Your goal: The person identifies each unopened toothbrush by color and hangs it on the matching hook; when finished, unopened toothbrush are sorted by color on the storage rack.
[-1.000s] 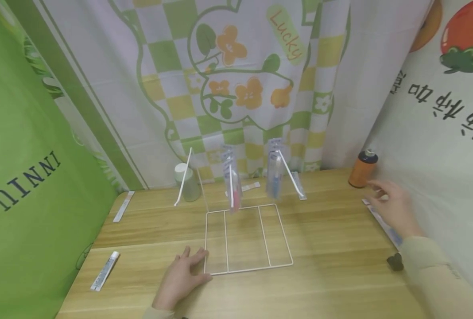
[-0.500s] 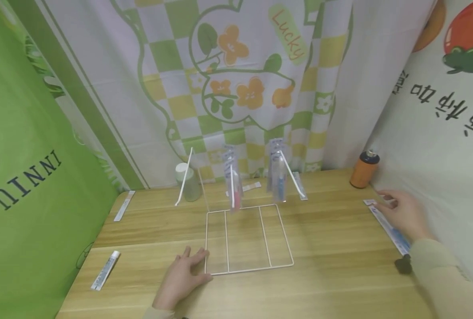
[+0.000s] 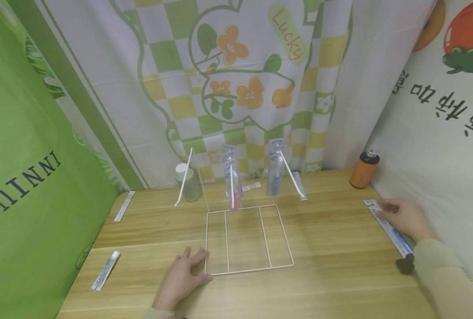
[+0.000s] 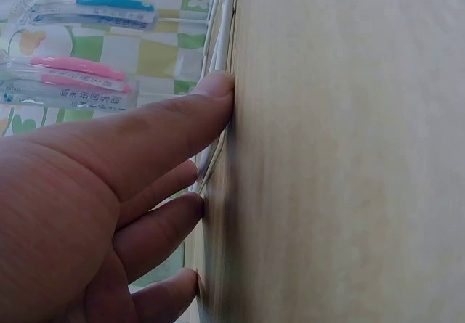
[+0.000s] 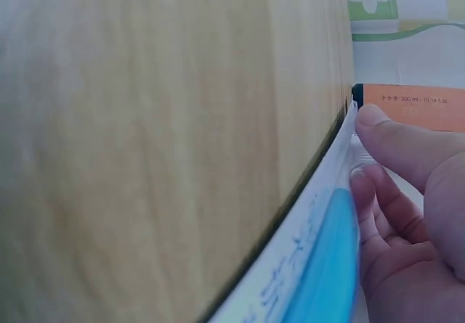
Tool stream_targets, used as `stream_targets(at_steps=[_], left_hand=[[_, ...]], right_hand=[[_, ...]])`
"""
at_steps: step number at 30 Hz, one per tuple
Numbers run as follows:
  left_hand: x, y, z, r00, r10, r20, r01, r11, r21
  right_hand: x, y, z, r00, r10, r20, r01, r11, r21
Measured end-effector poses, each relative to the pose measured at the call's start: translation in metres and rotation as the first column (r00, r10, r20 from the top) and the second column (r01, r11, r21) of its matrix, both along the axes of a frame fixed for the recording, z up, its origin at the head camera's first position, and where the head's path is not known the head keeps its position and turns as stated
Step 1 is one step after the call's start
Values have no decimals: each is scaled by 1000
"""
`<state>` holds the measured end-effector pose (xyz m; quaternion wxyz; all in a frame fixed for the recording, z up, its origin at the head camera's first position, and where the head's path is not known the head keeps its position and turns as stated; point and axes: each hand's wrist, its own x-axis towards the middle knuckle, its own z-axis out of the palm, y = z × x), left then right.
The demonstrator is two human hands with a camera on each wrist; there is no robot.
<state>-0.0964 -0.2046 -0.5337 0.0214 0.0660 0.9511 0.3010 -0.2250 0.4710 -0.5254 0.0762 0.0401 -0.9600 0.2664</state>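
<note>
At the right edge of the table, my right hand (image 3: 407, 218) has its thumb and fingertips on a packaged toothbrush (image 3: 392, 230) with a blue handle, which lies along the edge. In the right wrist view, the thumb and bent fingers (image 5: 385, 192) meet the upper part of this toothbrush's wrapper. My left hand (image 3: 182, 277) rests at the front left corner of a white wire rack (image 3: 248, 269), its fingertips touching the base and table. From the rack's hooks hang packaged toothbrushes, a pink one (image 4: 80, 69) and a blue one (image 4: 116, 5).
An orange bottle (image 3: 364, 170) stands at the back right, a pale green one (image 3: 188, 184) behind the rack. On the left lie a toothpaste tube (image 3: 106, 271) and a flat white packet (image 3: 124, 206). Another packet (image 3: 300, 186) lies behind the rack. Curtains enclose the table.
My right hand has come down from beside the orange bottle onto the packaged toothbrush at the right edge. My left hand stays at the rack's corner.
</note>
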Motion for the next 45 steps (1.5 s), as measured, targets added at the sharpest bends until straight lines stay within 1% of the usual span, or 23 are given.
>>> stream_targets(at_steps=[3,5,11,16,20,23,29,34,39,45], left_hand=[[0,0,0,1000,-1,-2,1,1000,-2],[0,0,-1,1000,0,-3,0,1000,-4],[0,1,-1,1000,1,-4,-1,1000,-7],[0,1,-1,1000,8,-3,-8,1000,-3],[0,0,0,1000,12,-3,-12,1000,-3],[0,0,0,1000,11,-2,-11,1000,-2],[0,0,-1,1000,9,1,-9,1000,-8],[0,0,-1,1000,8,-2,-8,1000,-3],[1,1,0,1000,6,-3,-7,1000,-4],[1,1,1,1000,7,-4,-7,1000,-5]], right_hand=[[-2,3,-2,999,3,47,-3,1000,2],[-3,5,-3,998,7,62,-7,1000,2],[-3,7,-1,995,35,91,-36,999,9],[-3,4,3,992,42,119,-45,999,30],[-3,1,5,992,41,115,-45,998,33],[-1,-1,6,995,39,92,-42,999,28],[1,-5,8,999,46,-4,-46,998,38],[1,-7,8,998,8,-62,-6,1000,30],[2,-11,7,992,-18,-127,20,1000,18],[4,-13,6,987,-38,-158,38,999,-4]])
